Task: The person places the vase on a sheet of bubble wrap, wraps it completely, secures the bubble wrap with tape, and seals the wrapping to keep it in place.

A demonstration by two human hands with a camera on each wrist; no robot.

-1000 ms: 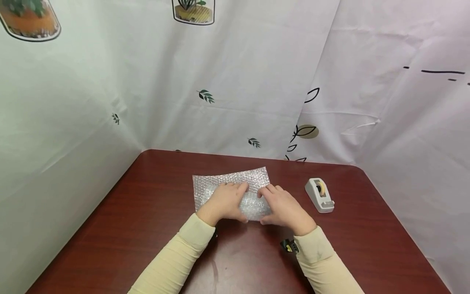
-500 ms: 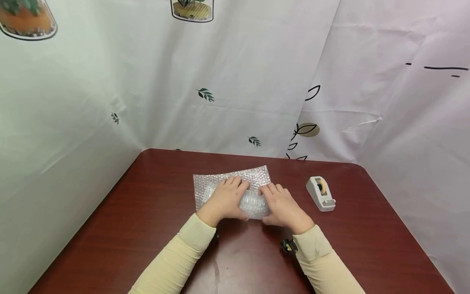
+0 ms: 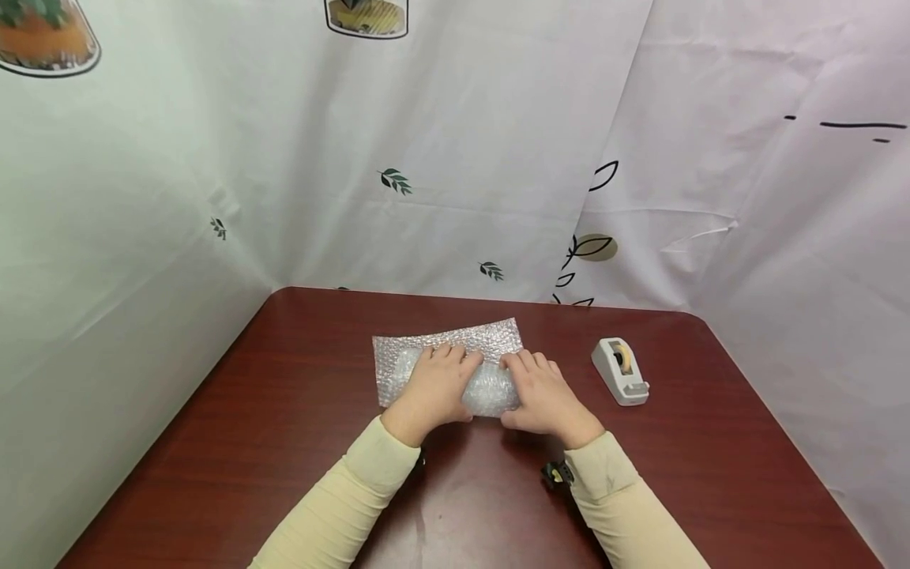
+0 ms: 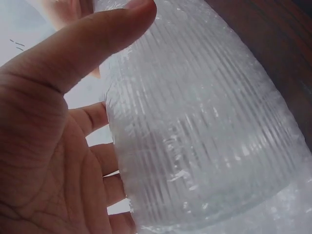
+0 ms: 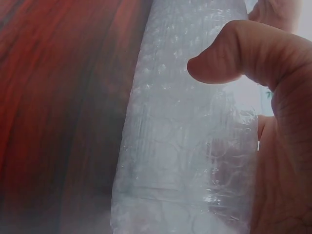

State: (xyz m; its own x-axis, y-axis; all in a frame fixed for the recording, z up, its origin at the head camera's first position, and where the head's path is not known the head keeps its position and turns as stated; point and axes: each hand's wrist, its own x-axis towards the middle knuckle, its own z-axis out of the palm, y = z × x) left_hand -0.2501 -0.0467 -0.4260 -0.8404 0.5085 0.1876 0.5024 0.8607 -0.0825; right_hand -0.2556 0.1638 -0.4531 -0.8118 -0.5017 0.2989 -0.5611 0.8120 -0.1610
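Observation:
A clear, ribbed glass vessel (image 4: pixel 195 122) lies on its side, rolled up in bubble wrap (image 5: pixel 165 122). Behind the roll, a flat stretch of the bubble wrap (image 3: pixel 490 336) still spreads over the table. My left hand (image 3: pixel 437 387) grips the roll left of its middle, thumb on the near side and fingers over the far side. At the right end, my right hand (image 3: pixel 543 395) holds it the same way, with its thumb (image 5: pixel 214 68) bent against the wrap. The layers blur the vessel's exact shape.
A white tape dispenser (image 3: pixel 620 371) with a yellowish roll stands to the right of my right hand. The dark red table (image 3: pixel 306 356) reaches back to a white printed cloth (image 3: pixel 441 158) hanging around it.
Both hands have closed more snugly around the wrapped roll and pushed it slightly away from me. The tape dispenser has stayed where it was; the head view has shifted a little.

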